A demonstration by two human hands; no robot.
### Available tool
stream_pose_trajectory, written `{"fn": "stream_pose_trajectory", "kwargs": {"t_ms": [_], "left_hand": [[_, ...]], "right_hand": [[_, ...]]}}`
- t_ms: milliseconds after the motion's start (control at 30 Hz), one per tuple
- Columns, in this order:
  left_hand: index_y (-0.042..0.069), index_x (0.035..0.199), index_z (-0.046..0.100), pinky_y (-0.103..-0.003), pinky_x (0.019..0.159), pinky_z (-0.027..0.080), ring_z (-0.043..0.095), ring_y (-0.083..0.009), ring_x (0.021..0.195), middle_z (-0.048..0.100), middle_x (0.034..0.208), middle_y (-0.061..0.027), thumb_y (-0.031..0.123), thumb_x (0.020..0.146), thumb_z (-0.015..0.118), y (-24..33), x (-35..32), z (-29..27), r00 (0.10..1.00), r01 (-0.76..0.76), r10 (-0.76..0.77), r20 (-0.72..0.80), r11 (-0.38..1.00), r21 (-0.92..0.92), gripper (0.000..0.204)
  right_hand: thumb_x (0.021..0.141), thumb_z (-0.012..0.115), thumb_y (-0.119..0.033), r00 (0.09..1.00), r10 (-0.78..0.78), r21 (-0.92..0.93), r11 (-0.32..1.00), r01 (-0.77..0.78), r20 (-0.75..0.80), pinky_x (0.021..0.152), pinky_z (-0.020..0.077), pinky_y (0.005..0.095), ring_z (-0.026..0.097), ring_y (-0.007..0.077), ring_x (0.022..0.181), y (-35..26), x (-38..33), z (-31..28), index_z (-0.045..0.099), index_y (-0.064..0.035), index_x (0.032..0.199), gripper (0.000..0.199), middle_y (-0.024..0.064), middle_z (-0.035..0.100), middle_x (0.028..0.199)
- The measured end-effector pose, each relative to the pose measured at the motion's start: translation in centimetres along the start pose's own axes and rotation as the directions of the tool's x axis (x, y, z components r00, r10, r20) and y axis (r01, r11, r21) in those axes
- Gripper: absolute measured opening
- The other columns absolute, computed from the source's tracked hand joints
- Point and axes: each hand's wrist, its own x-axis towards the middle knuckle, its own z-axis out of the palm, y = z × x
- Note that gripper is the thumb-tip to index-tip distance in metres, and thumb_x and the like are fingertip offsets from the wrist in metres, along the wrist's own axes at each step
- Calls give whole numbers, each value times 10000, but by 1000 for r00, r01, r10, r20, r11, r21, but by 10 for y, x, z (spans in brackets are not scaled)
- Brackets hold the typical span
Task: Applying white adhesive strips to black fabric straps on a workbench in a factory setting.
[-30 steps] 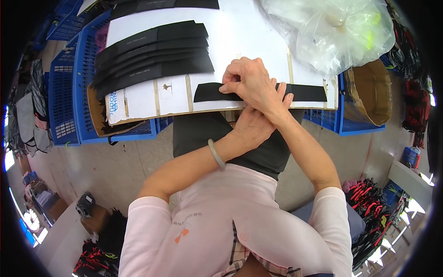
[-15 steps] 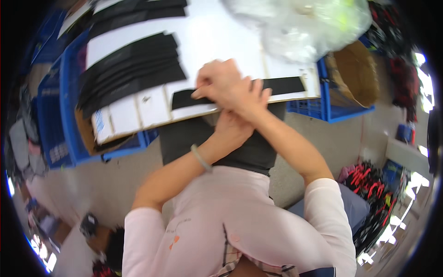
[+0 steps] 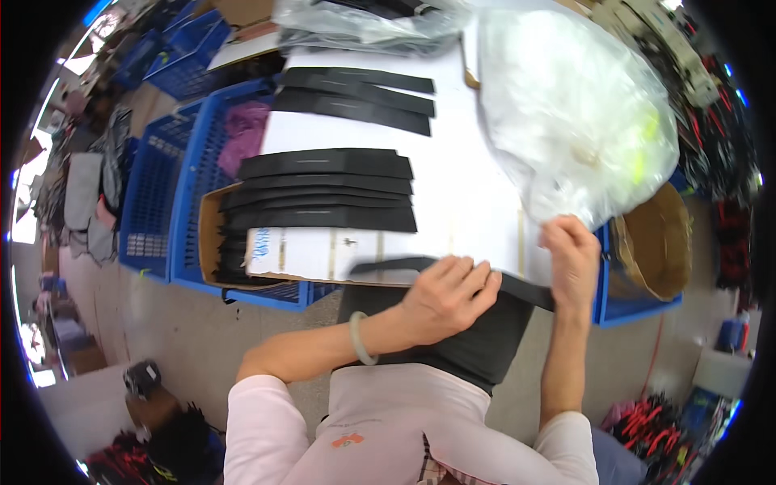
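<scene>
- Left hand (image 3: 454, 299) is clamped on a black strip (image 3: 394, 265) along the near edge of the counter (image 3: 457, 174)
- Right hand (image 3: 570, 263), fingers curled, is by the counter's right near corner; its grip I cannot tell
- Crossed a second ago, the hands are now apart; the strip's right end droops off the counter, so it seems no longer laid flat
- Narrow and plain, the strip looks bent

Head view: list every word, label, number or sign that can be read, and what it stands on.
None can be read.
Pale print on the black strips: too small and blurred.
Blue lettering on the white board, near left corner: too blurred.
Tiny print above the orange motif on the pink shirt: too small.
</scene>
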Motion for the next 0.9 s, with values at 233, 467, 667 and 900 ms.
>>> {"fn": "stream_pose_trajectory", "kwargs": {"t_ms": [233,467,667,900], "left_hand": [[26,1099,631,-489,1025,410,581,-357,1140,634,1145,-174,18,808,611,-150,-52,-68,933,359,-340,-116,869,342,292],[45,1128,617,-486,1084,329,476,-351,1269,550,1288,-182,123,875,631,-160,-80,-48,893,443,-448,-53,849,289,266],[42,1134,617,-486,1086,327,476,-341,1271,556,1282,-182,136,869,642,-157,-82,-47,894,443,-442,-65,856,268,283],[-76,1313,485,-387,1052,420,541,-275,1223,573,1279,-227,87,937,603,-141,-47,-76,399,416,-909,-120,296,-860,426]], "right_hand": [[852,685,-91,994,-60,-49,997,65,93,714,460,259,596,121,755,-8,28,49,702,24,899,126,63,675,840],[785,738,-199,721,-492,-524,495,693,488,801,502,363,623,261,936,50,146,221,720,-83,992,237,88,662,976],[727,743,-214,471,-627,-600,5,800,621,694,416,370,559,223,807,92,182,250,648,-92,773,161,41,559,801],[921,605,-167,652,-373,-334,632,699,660,644,464,382,591,271,681,-1,118,220,619,-10,791,203,110,599,749]]}}
